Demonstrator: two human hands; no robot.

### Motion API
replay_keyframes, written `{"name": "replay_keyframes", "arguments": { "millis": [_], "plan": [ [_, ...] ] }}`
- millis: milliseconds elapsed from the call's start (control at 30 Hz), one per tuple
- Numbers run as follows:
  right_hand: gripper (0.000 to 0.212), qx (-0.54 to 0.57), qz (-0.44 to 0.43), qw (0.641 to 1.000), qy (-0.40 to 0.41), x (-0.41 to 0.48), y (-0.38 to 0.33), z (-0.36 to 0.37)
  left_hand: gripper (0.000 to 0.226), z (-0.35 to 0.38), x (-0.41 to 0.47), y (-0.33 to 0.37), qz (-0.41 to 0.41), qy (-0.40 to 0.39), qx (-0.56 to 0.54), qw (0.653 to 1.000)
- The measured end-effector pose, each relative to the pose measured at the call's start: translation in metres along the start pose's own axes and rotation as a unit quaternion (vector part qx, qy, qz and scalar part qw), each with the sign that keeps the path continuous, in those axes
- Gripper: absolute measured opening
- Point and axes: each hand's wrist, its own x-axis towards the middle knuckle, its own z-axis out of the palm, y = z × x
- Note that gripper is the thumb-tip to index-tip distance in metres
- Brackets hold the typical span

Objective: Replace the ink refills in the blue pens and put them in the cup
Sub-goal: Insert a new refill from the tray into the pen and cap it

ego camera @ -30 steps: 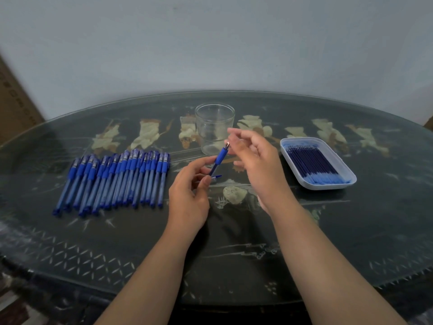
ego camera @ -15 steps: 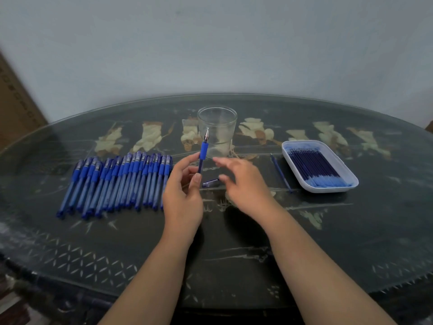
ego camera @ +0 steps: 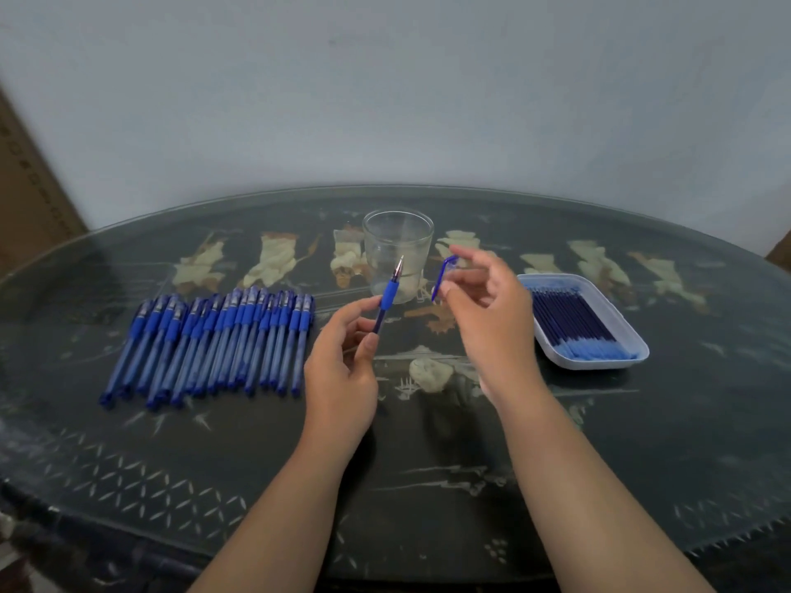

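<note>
The left hand [ego camera: 342,370] pinches a pen [ego camera: 388,299] tip-up, likely steadied for capping; the right hand [ego camera: 492,318] pinches the cap [ego camera: 441,278] just beside it, with the cup [ego camera: 398,250] just beyond both hands.

Cup: clear colourless glass cup [ego camera: 398,254], unpatterned; cream table figures show through it.
Pen: blue plastic pen with a silver metal tip [ego camera: 387,299], just in front of the cup; bright blue grip, darker blue barrel.
Cap: small blue plastic pen cap [ego camera: 440,279], just right of the cup; solid deep blue.
Row: row of blue plastic pens [ego camera: 214,344], left of the cup; translucent blue barrels, brighter blue grips.
Tray: white rectangular plastic tray [ego camera: 599,363], right of the cup; plain white.
Refills: thin dark blue ink refills [ego camera: 569,323] in the tray; navy stems, pale blue near ends.
Table: dark oval glass-topped table [ego camera: 428,464]; blackish-green ground, cream and tan figures beside the cup, pale diamond and zigzag border at the near edge.
Wall: plain wall [ego camera: 385,100] behind the cup; pale grey-blue.
</note>
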Motion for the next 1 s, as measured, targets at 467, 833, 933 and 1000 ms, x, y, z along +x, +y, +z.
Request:
{"name": "replay_keyframes", "arguments": {
  "millis": [467, 833, 933, 1000],
  "plan": [
    [0.02, 0.093, -0.041, 0.995, 0.005, -0.002, -0.023, -0.004, 0.053, 0.002, 0.002, -0.006, 0.017, -0.026, 0.042, 0.999],
    [0.021, 0.036, -0.061, 0.997, -0.028, 0.001, -0.017, -0.006, 0.052, 0.004, 0.002, -0.006, 0.016, -0.033, 0.059, 0.998],
    [0.02, -0.001, -0.07, 0.996, -0.052, -0.001, -0.015, -0.003, 0.051, 0.003, 0.002, -0.006, 0.016, -0.034, 0.061, 0.997],
    [0.018, -0.013, -0.079, 0.995, -0.057, -0.001, -0.013, -0.001, 0.051, 0.003, 0.002, -0.006, 0.016, -0.035, 0.06, 0.997]
  ]
}}
